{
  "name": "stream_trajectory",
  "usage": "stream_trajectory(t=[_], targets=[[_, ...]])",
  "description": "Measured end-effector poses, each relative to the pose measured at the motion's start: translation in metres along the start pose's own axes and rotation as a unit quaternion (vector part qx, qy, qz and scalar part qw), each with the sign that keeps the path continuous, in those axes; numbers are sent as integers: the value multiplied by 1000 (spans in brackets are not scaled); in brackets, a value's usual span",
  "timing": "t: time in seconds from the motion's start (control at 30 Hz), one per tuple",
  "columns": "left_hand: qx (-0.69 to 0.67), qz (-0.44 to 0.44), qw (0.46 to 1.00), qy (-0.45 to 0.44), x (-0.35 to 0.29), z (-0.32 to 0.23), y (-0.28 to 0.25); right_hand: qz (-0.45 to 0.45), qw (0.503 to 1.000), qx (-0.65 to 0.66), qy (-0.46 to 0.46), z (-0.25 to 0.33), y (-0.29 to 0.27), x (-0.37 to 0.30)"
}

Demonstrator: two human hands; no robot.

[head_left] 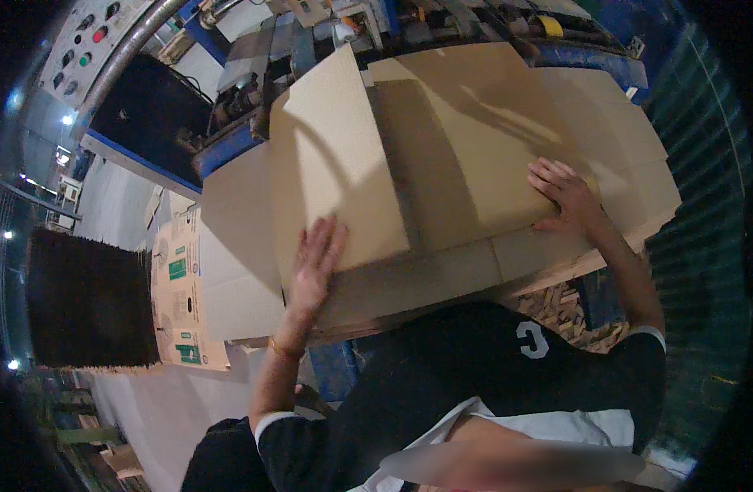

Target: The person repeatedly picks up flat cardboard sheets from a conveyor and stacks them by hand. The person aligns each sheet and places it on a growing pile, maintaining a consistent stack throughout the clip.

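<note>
1. Atop the paler cardboard layers (237, 234), directly before the person, rests the brown cardboard (508, 123). It shows as two panels side by side; whether they are one piece I cannot tell.
2. Taken across both panels, the brown cardboard's long axis runs from left to right, its near edge slanting away from the person toward the right end.
3. At its left end, the left panel (327, 176) appears slightly raised: a dark band of shadow lies along its inner edge, over the other panel.
4. On the brown cardboard's near left part, the left hand (317, 250) lies flat, fingers straight and close together, seemingly pinching nothing. Its thumb is hard to make out.
5. Near its right corner, the right hand (567, 195) rests with fingers somewhat spread and thumb apart. How hard either hand presses, I cannot tell.
6. Most of the brown cardboard therefore lies beyond the fingertips. Both hands touch it: the left hand is nearer the raised-looking panel, the right hand well apart from that one.
7. Past its far edge stands the blue-framed machine (590, 67); farther left of it are printed boards (175, 283) and a dark stack (89, 299). Below its near right edge lie brown scraps (553, 312).
</note>
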State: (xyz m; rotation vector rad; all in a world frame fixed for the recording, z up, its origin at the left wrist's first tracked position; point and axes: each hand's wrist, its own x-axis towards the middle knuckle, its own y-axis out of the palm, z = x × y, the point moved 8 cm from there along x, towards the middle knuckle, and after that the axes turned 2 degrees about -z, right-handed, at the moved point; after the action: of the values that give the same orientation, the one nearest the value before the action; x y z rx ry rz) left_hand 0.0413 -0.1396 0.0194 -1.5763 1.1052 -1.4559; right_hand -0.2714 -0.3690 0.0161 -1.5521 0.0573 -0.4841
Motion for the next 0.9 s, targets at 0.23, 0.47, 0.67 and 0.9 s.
stream_trajectory(t=[0.23, 0.47, 0.67, 0.9], targets=[[-7, -132, 991, -11, 89, 72, 18, 78, 988, -76, 108, -58, 32, 80], [230, -155, 945, -172, 141, 113, 15, -8, 973, -103, 207, -85, 46, 113], [163, -222, 924, -264, 73, 114, -28, 3, 962, 7, 272, -79, 36, 69], [4, -436, 666, -605, -229, 154, -69, -182, 817, -274, 474, -169, 1, -220]])
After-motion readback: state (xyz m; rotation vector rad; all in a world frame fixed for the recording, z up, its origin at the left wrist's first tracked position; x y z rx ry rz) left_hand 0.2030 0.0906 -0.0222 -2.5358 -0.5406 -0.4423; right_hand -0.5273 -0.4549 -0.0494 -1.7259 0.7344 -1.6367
